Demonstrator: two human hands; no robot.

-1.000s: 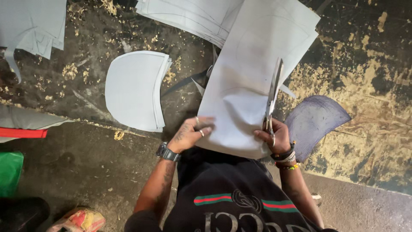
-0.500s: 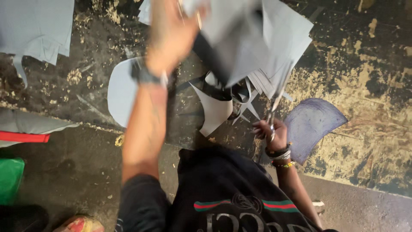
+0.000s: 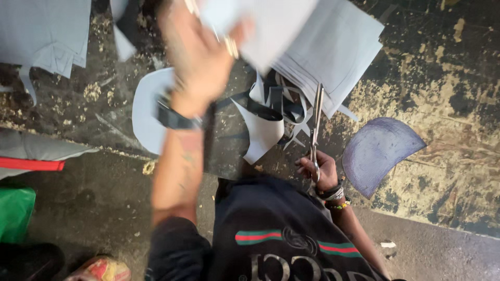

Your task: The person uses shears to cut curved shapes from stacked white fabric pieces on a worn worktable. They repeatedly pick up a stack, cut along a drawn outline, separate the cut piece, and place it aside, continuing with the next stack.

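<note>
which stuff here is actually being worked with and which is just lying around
In use:
- scissors in the right hand
- pale sheet lifted by the blurred left hand
- stack of pale sheets
- cut scraps

Lying about:
- purple curved piece
- pale curved piece
- green thing

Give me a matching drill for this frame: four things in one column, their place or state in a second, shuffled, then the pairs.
Things:
1. scissors
2. purple half-round template
3. pale sheet
4. wristwatch

Place or state:
A. lying flat on the worn floor, apart from both hands
B. lifted up and blurred, in the left hand
C. blades pointing away from the person, held in the right hand
D. strapped round the left wrist

Pairs: 1-C, 2-A, 3-B, 4-D
</note>
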